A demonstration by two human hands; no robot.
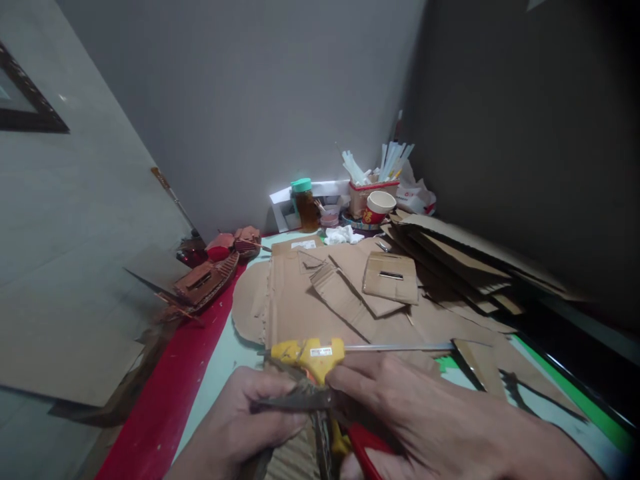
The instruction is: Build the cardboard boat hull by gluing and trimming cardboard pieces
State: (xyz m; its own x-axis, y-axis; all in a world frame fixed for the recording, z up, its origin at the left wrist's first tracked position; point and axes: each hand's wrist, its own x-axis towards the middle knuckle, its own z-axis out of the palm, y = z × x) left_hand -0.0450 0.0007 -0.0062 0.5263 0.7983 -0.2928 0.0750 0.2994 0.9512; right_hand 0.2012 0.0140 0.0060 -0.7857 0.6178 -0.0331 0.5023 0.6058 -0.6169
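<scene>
Low in the view, my left hand (pixel 240 420) and my right hand (pixel 425 420) pinch a thin dark strip of cardboard (pixel 295 401) between them. The strip sits on top of a corrugated cardboard piece (pixel 295 460). Just behind my fingers lies a yellow glue gun (pixel 313 353) with a glue stick (pixel 395 347) sticking out to the right. A red handle (pixel 367 448) shows under my right hand; I cannot tell what tool it belongs to.
Flat cardboard sheets (pixel 320 300) cover the table, with a stack of cardboard (pixel 465 257) at right. Brown model boats (pixel 205 283) sit on the red strip at left. At the back stand a jar with a green lid (pixel 304 203), a paper cup (pixel 377 207) and a box of sticks (pixel 373 180).
</scene>
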